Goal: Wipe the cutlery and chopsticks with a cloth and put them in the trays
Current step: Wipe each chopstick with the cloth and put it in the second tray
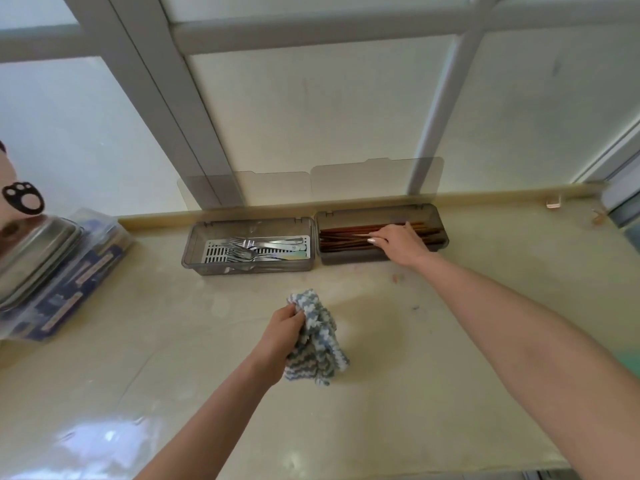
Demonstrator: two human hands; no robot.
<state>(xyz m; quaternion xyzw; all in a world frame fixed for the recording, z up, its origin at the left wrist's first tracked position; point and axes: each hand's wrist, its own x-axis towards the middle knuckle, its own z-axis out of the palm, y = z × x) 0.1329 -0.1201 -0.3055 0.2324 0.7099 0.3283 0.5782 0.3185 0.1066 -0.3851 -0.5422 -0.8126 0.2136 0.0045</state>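
Note:
Two grey see-through trays stand side by side at the back of the counter, lids raised against the window. The left tray (194, 247) holds several steel forks (249, 251) on a white slotted insert. The right tray (440, 230) holds several brown chopsticks (339, 239). My right hand (398, 242) reaches into the right tray, its fingers on the chopsticks; whether it pinches one is unclear. My left hand (284, 332) grips a bunched blue-and-white striped cloth (320, 344) above the counter's middle.
At the left edge a steel lidded container (31, 251) sits on a blue plastic-wrapped pack (69, 282). The beige counter (415, 341) runs to a raised back ledge under the window frame. Small bits lie at the far right near the ledge (554, 202).

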